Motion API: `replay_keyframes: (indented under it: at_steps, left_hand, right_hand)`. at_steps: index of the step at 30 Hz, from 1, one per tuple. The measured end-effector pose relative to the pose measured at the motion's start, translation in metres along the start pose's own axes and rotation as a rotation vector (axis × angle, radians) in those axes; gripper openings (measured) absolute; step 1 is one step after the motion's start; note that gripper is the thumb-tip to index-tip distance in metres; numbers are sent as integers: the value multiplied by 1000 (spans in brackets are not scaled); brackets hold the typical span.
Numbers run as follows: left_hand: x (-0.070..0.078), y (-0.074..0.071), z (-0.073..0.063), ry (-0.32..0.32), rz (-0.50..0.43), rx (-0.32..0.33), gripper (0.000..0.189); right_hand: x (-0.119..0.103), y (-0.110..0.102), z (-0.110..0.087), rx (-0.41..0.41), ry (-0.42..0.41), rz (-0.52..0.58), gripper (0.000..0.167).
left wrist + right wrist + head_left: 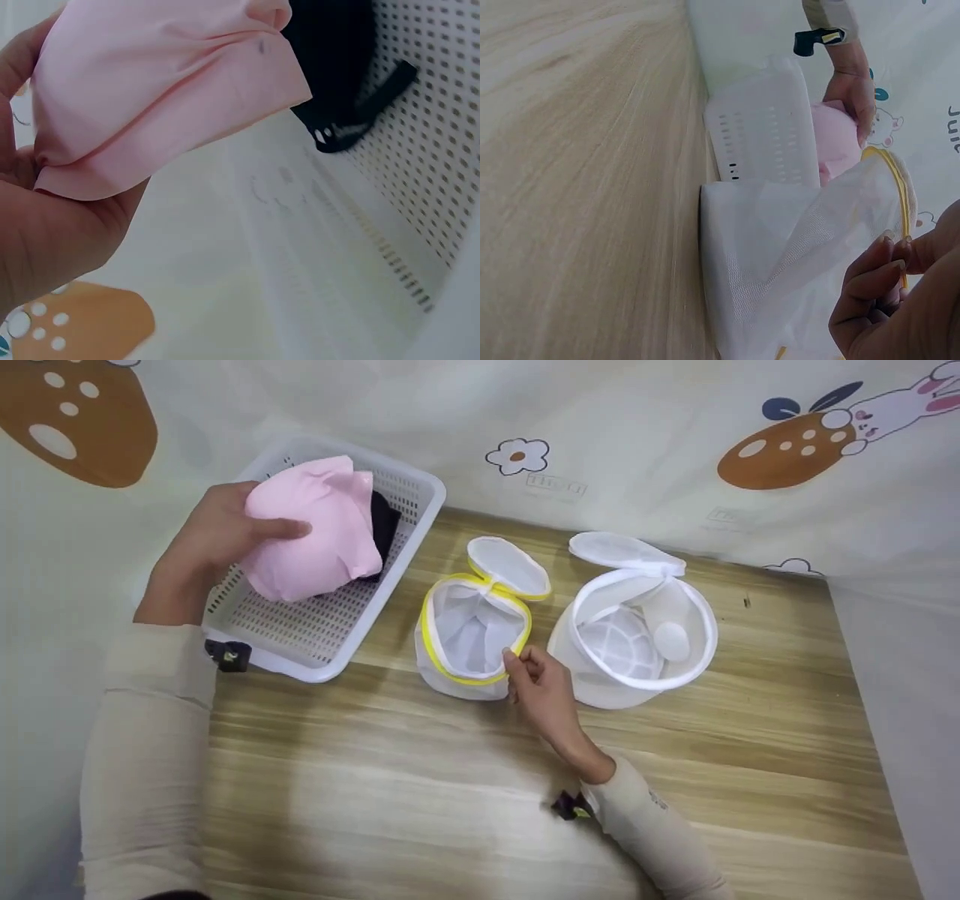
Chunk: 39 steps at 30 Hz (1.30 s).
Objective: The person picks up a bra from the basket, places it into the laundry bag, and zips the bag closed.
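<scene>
Left fingers [283,528] grip one pink garment [319,540]; right fingers [874,285] pinch one yellow-rimmed bag [754,247].

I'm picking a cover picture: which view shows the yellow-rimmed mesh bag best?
The head view: the yellow-rimmed mesh bag shows nearly whole, with its open lid. The right wrist shows its side and some yellow rim, partly hidden by fingers; the left wrist shows none.

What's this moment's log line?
left hand: holds pink fabric garment over white perforated plastic basket; right hand: pinches yellow-rimmed white mesh bag; bag lid: open
</scene>
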<state>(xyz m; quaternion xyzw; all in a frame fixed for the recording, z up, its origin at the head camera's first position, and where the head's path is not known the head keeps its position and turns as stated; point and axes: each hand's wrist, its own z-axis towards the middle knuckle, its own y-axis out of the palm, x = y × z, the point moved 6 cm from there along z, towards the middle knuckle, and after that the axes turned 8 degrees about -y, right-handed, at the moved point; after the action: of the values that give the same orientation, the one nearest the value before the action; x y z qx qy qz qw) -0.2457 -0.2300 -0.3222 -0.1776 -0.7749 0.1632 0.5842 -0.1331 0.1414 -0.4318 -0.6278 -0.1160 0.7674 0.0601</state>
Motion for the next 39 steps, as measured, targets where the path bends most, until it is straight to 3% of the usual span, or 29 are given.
replay_keyframes:
  at_steps: [7,18,29,39]
  left_hand:
    - [28,16,-7,34,-52,50,54]
    - [51,42,-13,115,-109,26,45]
    - [73,93,-23,152,-215,-42,44]
    - [89,132,-27,177,-217,-104,51]
  right_hand:
    - [-1,0,1,7,-11,-22,32]
    - [-1,3,1,0,-38,-13,33]
    - [2,7,-4,-11,-16,14,32]
    - [-3,3,-3,-7,-33,29,35]
